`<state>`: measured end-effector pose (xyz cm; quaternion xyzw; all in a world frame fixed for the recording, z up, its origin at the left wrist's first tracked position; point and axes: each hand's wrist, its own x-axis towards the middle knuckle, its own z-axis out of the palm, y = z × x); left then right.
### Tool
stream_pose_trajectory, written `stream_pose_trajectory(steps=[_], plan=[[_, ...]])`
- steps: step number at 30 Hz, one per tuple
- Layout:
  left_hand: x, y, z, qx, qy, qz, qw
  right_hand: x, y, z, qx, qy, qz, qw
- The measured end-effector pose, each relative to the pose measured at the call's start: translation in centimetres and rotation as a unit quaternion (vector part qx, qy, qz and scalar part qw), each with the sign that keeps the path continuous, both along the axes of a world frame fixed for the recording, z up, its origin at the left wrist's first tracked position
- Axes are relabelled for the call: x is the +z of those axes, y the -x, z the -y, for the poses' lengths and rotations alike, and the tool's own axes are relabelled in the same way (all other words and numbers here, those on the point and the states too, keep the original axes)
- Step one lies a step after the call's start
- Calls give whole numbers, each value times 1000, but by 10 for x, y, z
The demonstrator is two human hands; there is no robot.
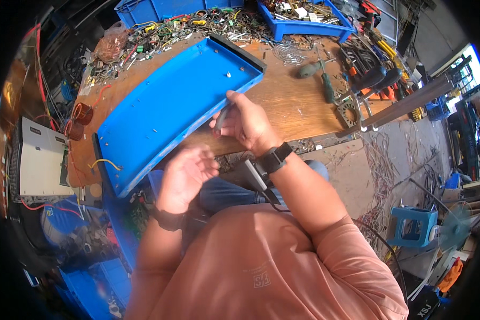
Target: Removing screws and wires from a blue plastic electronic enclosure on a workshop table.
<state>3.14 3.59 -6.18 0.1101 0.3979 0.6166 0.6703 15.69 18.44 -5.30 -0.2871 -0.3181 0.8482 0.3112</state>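
Observation:
A shallow blue metal panel (165, 101) with raised edges and black end strips lies slanted across the workbench. Small studs stand up from its inner face, and a yellow wire (106, 163) sticks out at its near left corner. Beside the panel's near edge, my right hand (245, 121) is closed around a small grey piece (222, 118), its kind too small to tell. The thumb of that hand is at the panel's edge. My left hand (189, 169), slightly blurred, hovers below the near edge, fingers loosely apart with nothing seen in them.
Wire scraps and small parts (176, 34) heap along the bench's back. A blue bin (304, 26) of metal pieces stands behind. Screwdrivers (327, 85) and a round wire fan guard (288, 53) lie to the right. A blue stool (413, 226) and tangled cables (381, 170) are on the floor.

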Motion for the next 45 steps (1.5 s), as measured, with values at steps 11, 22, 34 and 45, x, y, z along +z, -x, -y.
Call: stream_pose_trajectory(steps=[11,22,34,45], plan=[[9,-22,-13,-92,38,-19,995,16,-9,47,6,71,41,997],[-4,-26,-11,-137,-3,102,985,-5,-12,63,14,30,87,996],[-16,-17,8,-49,-24,-221,974,-24,-23,53,148,27,-49,987],[27,8,-26,177,-46,-82,980,16,-26,69,83,138,0,987]])
